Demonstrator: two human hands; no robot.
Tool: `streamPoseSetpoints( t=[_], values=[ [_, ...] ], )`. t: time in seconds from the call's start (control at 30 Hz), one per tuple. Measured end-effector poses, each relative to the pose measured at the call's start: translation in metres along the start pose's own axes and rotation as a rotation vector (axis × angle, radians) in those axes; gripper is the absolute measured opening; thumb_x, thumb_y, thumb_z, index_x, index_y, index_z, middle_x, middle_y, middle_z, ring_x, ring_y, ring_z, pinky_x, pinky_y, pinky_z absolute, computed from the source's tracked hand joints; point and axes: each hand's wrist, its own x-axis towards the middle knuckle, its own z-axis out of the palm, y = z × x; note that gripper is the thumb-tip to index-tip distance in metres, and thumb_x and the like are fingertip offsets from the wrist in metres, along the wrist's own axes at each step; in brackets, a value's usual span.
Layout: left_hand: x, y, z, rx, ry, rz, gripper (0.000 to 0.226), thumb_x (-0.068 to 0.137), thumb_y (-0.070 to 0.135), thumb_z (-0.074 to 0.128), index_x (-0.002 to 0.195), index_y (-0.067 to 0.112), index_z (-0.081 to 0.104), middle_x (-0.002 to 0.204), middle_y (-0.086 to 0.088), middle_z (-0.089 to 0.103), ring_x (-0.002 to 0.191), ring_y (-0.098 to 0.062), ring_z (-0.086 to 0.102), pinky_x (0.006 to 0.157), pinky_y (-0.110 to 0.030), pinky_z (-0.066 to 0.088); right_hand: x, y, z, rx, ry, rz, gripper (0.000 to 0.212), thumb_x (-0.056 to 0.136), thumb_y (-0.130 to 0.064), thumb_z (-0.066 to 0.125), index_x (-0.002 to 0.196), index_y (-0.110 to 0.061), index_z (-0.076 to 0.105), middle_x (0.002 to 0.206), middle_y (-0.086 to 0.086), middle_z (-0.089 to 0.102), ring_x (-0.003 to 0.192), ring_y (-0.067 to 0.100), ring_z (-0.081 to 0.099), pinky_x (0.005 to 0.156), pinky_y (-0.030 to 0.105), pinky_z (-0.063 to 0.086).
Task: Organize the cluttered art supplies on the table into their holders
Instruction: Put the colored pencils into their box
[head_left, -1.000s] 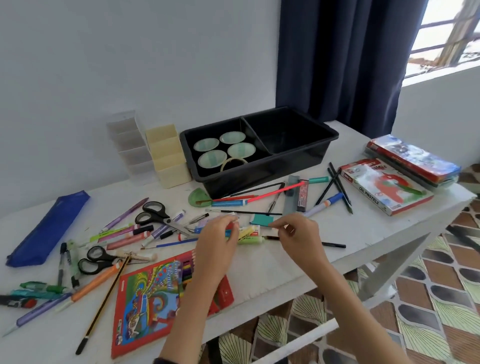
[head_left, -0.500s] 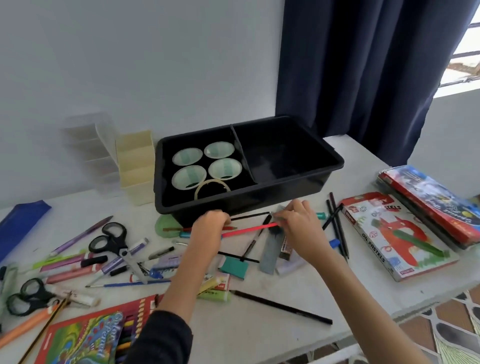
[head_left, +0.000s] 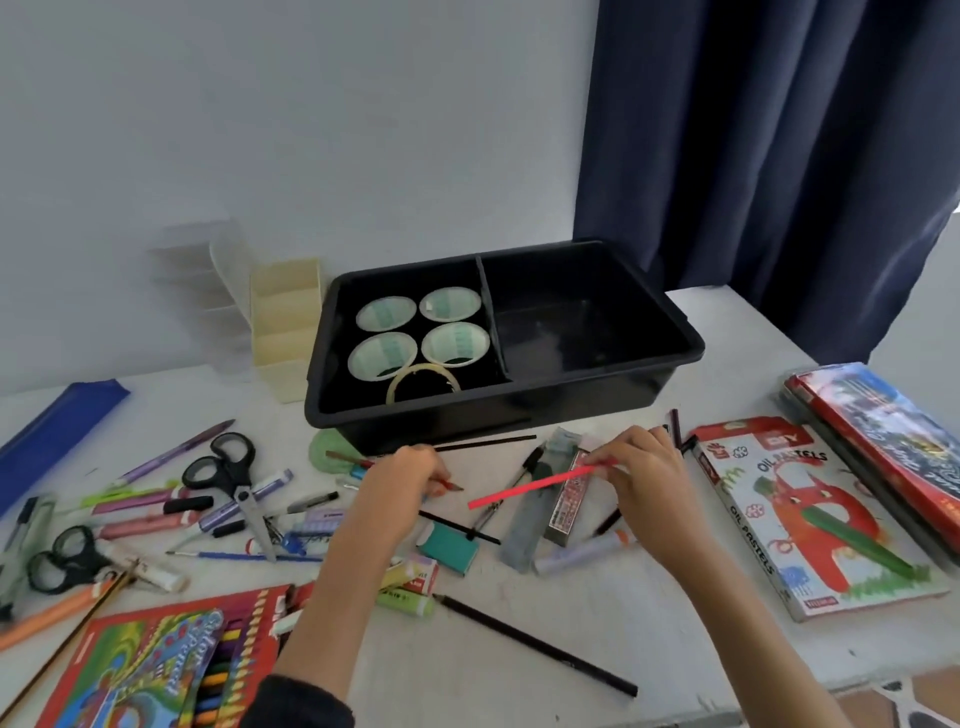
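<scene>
A: So where is the red stick (head_left: 530, 487)?
B: It is held over the mess on the table (head_left: 597, 629), just in front of the black tray (head_left: 693, 349). The right hand (head_left: 649, 483) pinches it near one end with thumb and fingers.
A: Which way does it go?
B: Its long way runs side to side, a bit tilted. The pinched end is up and to the right. The free end points down and left, toward the left hand (head_left: 400, 483).
A: What does the left hand do?
B: Its fingers curl round a thin thing (head_left: 453, 486) with a red tip. The tip pokes out to the right, near the stick's free end but not touching it.
A: What's in the tray?
B: Tape rolls (head_left: 387, 313) sit in its left part. An oil pastels box (head_left: 810, 525) lies just right of the hands.
</scene>
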Motion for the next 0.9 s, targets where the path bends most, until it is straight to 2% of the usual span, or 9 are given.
streamPoseSetpoints(
  t=[0.03, 0.1, 0.17, 0.27, 0.4, 0.6, 0.7, 0.83, 0.9],
  values=[
    [-0.003, 0.002, -0.002, -0.029, -0.001, -0.007, 0.033, 0.088, 0.008, 0.055, 0.066, 0.032, 0.055, 0.1, -0.004, 0.067, 0.083, -0.007, 0.057, 0.068, -0.006, 0.041, -0.002, -0.001, 0.0, 0.018, -0.004, -0.005, 0.013, 0.077, -0.007, 0.072, 0.087, -0.016, 0.075, 0.083, -0.001, 0.061, 0.081, 0.018, 0.046, 0.07, 0.035, 0.043],
    [-0.005, 0.002, 0.001, 0.029, -0.007, 0.001, 0.027, 0.088, 0.007, 0.055, 0.071, 0.028, 0.06, 0.101, -0.004, 0.066, 0.089, -0.01, 0.058, 0.076, -0.014, 0.044, -0.007, -0.004, 0.0, 0.041, -0.01, -0.031, 0.014, 0.078, -0.005, 0.071, 0.087, -0.015, 0.075, 0.083, -0.001, 0.061, 0.08, 0.02, 0.048, 0.07, 0.034, 0.044],
    [-0.009, 0.01, 0.003, 0.117, 0.026, 0.014, 0.023, 0.09, 0.006, 0.053, 0.088, 0.022, 0.069, 0.104, 0.0, 0.065, 0.101, -0.014, 0.057, 0.088, -0.026, 0.041, -0.01, -0.007, 0.0, 0.056, -0.016, -0.047, 0.016, 0.076, -0.002, 0.072, 0.085, -0.014, 0.075, 0.081, 0.0, 0.062, 0.079, 0.022, 0.05, 0.069, 0.037, 0.047],
    [-0.015, 0.015, 0.006, 0.183, 0.127, 0.125, 0.028, 0.091, 0.003, 0.05, 0.107, 0.017, 0.067, 0.109, 0.004, 0.063, 0.107, -0.014, 0.054, 0.093, -0.027, 0.035, -0.014, -0.012, 0.001, 0.064, -0.023, -0.071, 0.017, 0.075, 0.002, 0.072, 0.085, -0.013, 0.074, 0.082, 0.0, 0.061, 0.079, 0.022, 0.05, 0.069, 0.031, 0.046],
    [-0.028, 0.045, -0.003, 0.12, 0.125, 0.356, 0.024, 0.098, 0.018, 0.044, 0.113, 0.011, 0.061, 0.111, -0.001, 0.06, 0.106, -0.015, 0.054, 0.092, -0.022, 0.039, -0.023, -0.023, -0.002, 0.117, -0.038, -0.028, 0.018, 0.079, 0.004, 0.067, 0.087, -0.011, 0.073, 0.085, -0.004, 0.057, 0.084, 0.016, 0.046, 0.071, 0.012, 0.034],
    [-0.074, 0.056, -0.026, -0.015, 0.286, 0.599, 0.03, 0.092, 0.028, 0.037, 0.101, 0.014, 0.061, 0.094, -0.004, 0.058, 0.083, -0.017, 0.057, 0.073, -0.029, 0.05, -0.051, -0.052, -0.004, 0.147, -0.018, -0.006, 0.022, 0.078, 0.006, 0.067, 0.086, -0.013, 0.073, 0.083, -0.01, 0.054, 0.082, 0.019, 0.05, 0.07, 0.011, 0.032],
    [-0.101, 0.039, -0.036, -0.013, 0.284, 0.604, 0.025, 0.092, 0.028, 0.039, 0.102, 0.017, 0.06, 0.089, -0.002, 0.057, 0.081, -0.016, 0.056, 0.07, -0.033, 0.049, -0.069, -0.073, 0.002, 0.174, -0.003, -0.028, 0.026, 0.077, 0.007, 0.068, 0.086, -0.016, 0.073, 0.08, -0.014, 0.052, 0.079, 0.019, 0.049, 0.07, 0.014, 0.032],
    [-0.144, -0.003, -0.039, -0.151, 0.127, 0.471, 0.017, 0.091, 0.021, 0.055, 0.102, 0.018, 0.067, 0.093, 0.014, 0.052, 0.092, -0.004, 0.049, 0.082, -0.022, 0.041, -0.103, -0.108, 0.014, 0.215, -0.039, -0.039, 0.025, 0.075, 0.007, 0.069, 0.086, -0.015, 0.074, 0.081, -0.002, 0.058, 0.081, 0.017, 0.05, 0.072, 0.013, 0.032],
    [-0.166, -0.024, -0.039, -0.19, 0.11, 0.396, 0.018, 0.09, 0.018, 0.057, 0.104, 0.02, 0.068, 0.096, 0.013, 0.054, 0.094, -0.001, 0.049, 0.083, -0.019, 0.041, -0.12, -0.123, 0.021, 0.207, -0.048, -0.048, 0.025, 0.074, 0.008, 0.07, 0.085, -0.013, 0.075, 0.08, 0.0, 0.058, 0.08, 0.019, 0.05, 0.071, 0.012, 0.032]
  ],
)
